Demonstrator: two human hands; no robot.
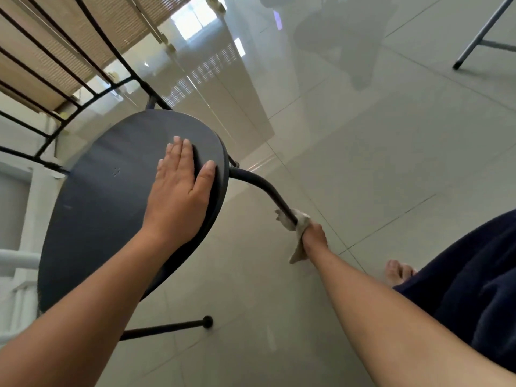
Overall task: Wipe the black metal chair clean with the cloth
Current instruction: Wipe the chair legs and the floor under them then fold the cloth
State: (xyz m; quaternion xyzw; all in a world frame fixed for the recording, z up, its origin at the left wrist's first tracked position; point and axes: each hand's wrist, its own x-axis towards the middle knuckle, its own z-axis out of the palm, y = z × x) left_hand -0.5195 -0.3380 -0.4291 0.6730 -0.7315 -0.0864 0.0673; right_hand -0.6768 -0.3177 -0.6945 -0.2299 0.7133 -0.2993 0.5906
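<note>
1. One head-worn view only, looking steeply down and forward from above the person's forearms.
2. It sits close over the round dark metal chair seat, which fills the left side.
3. The wide lens bends the glossy pale tiled floor, tilting the scene.

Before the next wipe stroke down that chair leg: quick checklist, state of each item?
1. Cloth wrapped round the chair leg: ok, it bunches around the tube.
2. Right hand grips the cloth on the leg: ok.
3. Left hand steadies the seat: ok, flat on it, fingers straight.
4. Leg below the grip free to wipe: cannot tell, hand and forearm hide it.
5. Bare foot out of the stroke path: ok, it sits off to the side on the floor tiles.
6. Leg above the cloth clean: cannot tell at this distance.
</note>
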